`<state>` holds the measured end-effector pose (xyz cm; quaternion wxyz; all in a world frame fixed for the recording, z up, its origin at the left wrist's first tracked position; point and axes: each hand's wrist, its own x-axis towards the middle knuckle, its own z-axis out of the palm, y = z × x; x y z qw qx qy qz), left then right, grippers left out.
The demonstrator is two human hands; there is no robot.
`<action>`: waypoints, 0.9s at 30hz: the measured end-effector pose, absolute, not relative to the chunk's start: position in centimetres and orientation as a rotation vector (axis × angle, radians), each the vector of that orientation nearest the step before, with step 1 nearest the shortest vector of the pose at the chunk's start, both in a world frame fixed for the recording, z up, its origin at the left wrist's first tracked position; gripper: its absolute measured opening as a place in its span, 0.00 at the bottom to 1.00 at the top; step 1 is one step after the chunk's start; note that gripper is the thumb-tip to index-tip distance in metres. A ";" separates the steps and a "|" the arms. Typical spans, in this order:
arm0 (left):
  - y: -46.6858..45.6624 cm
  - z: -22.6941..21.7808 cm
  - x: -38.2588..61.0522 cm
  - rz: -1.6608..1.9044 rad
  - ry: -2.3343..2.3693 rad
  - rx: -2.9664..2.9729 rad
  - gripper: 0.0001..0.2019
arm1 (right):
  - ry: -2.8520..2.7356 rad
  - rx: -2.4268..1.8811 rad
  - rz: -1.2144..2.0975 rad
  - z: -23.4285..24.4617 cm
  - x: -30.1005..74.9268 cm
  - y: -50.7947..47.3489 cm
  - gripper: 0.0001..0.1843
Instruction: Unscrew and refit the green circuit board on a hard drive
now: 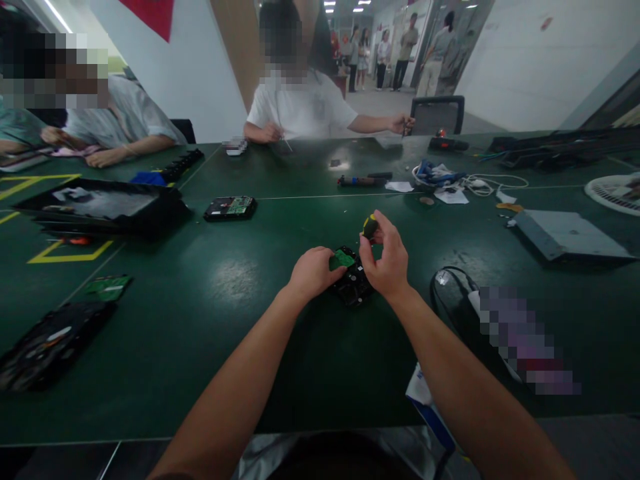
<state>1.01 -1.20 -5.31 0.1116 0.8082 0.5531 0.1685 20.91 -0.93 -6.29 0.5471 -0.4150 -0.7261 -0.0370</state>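
Between my hands, a small black device (356, 288) with a green circuit board (344, 257) on its upper part lies on the green table. My left hand (316, 272) grips its left side, thumb pressed near the board's edge and fingers partly hidden behind. Just above the device's right side, my right hand (387, 257) pinches a short screwdriver by its black-and-yellow handle (370, 226). The screwdriver's shaft and tip cannot be made out.
To the left are a black casing (100, 203), another device with a board (231, 208) and a dark opened unit (55, 337). A grey metal box (575, 233), tangled cables (440, 175) and a blurred-out object (525, 340) with a cable are rightward. Someone sits opposite.
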 end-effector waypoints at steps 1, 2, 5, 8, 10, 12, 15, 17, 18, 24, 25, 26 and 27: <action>-1.2 -5.4 0.9 0.510 1.609 2.375 0.17 | -1.722 -0.987 -0.086 -6.3 20.9 -0.9 0.37; -1.2 -5.5 0.8 0.535 1.591 2.374 0.17 | -1.720 -0.992 -0.087 -6.3 20.9 -0.9 0.37; -1.4 -6.1 0.5 0.656 1.548 2.342 0.18 | -1.706 -1.005 -0.098 -6.2 20.8 -0.9 0.37; -1.5 -6.9 0.3 0.755 1.544 2.312 0.17 | -1.701 -1.013 -0.109 -6.0 20.8 -0.9 0.36; -1.6 -7.2 0.4 0.780 1.547 2.305 0.16 | -1.707 -1.017 -0.115 -5.9 20.8 -1.0 0.35; -1.7 -7.3 0.4 0.785 1.558 2.286 0.16 | -1.707 -1.015 -0.117 -5.7 20.8 -1.1 0.35; -1.7 -7.5 0.6 0.800 1.582 2.236 0.18 | -1.696 -1.009 -0.120 -5.7 20.9 -1.1 0.35; -1.7 -7.6 0.6 0.840 1.577 2.204 0.20 | -1.696 -1.015 -0.117 -5.8 21.0 -1.1 0.35; -1.7 -7.8 0.6 0.868 1.566 2.191 0.22 | -1.699 -1.020 -0.114 -5.9 21.0 -1.1 0.35; -1.4 -8.3 0.5 0.935 1.527 2.168 0.27 | -1.707 -1.036 -0.091 -6.2 21.0 -0.9 0.36; -1.4 -8.3 0.5 0.922 1.527 2.169 0.27 | -1.703 -1.036 -0.089 -6.3 21.0 -0.9 0.36; -1.4 -8.3 0.5 0.908 1.530 2.169 0.27 | -1.697 -1.037 -0.086 -6.3 21.0 -0.9 0.36; -1.3 -8.2 0.5 0.891 1.533 2.169 0.27 | -1.691 -1.037 -0.083 -6.3 21.0 -0.9 0.36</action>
